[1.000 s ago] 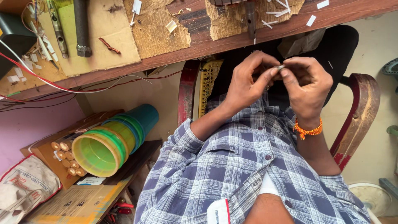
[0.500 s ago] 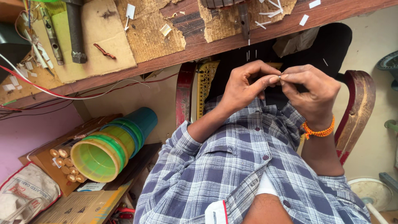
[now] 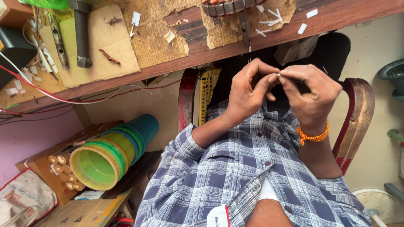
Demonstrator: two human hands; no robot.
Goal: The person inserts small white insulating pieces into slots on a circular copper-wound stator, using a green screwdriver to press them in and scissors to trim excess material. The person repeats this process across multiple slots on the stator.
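Both hands meet fingertip to fingertip below the workbench edge: the left hand (image 3: 248, 94) and the right hand (image 3: 313, 98) have thumbs and forefingers pinched together on a tiny pale piece (image 3: 278, 75), too small to identify. An orange bead bracelet (image 3: 312, 135) circles the right wrist. Along the near edge of the workbench (image 3: 176, 59) lie white paper scraps (image 3: 269, 19) on torn cardboard. Stacked green and teal plastic containers (image 3: 113, 151) lie lower left

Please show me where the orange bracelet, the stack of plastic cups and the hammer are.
orange bracelet (image 3: 312, 135), head view, on the beads at the wrist.
stack of plastic cups (image 3: 112, 156), head view, on the yellow-green outer wall.
hammer (image 3: 82, 35), head view, on its dark handle.
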